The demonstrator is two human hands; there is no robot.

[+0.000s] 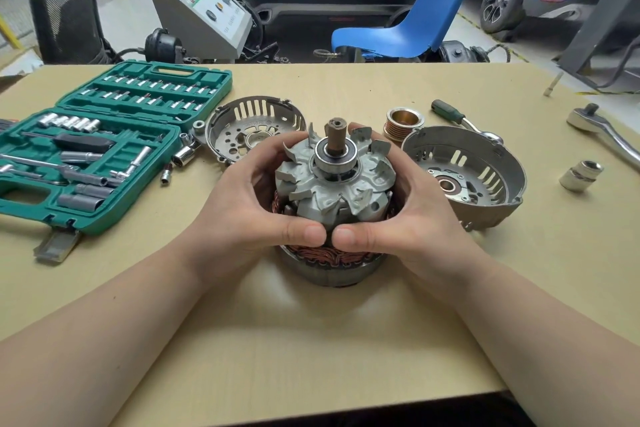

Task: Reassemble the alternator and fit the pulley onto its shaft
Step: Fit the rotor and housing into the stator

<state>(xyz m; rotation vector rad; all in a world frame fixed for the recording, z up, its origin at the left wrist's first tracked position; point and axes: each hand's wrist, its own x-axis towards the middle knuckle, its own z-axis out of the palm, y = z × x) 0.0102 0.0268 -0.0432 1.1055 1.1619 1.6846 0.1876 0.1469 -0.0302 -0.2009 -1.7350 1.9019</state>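
Head view | left hand (256,191) and right hand (405,204) both grip rotor (334,180) seated in stator (332,262) | pulley (403,122) just beyond right hand on worktop (311,340)

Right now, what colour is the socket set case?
Teal green, the socket set case shows best in the head view.

Left hand (249,204) and right hand (408,204) grip rotor (336,180) inside stator (332,263).
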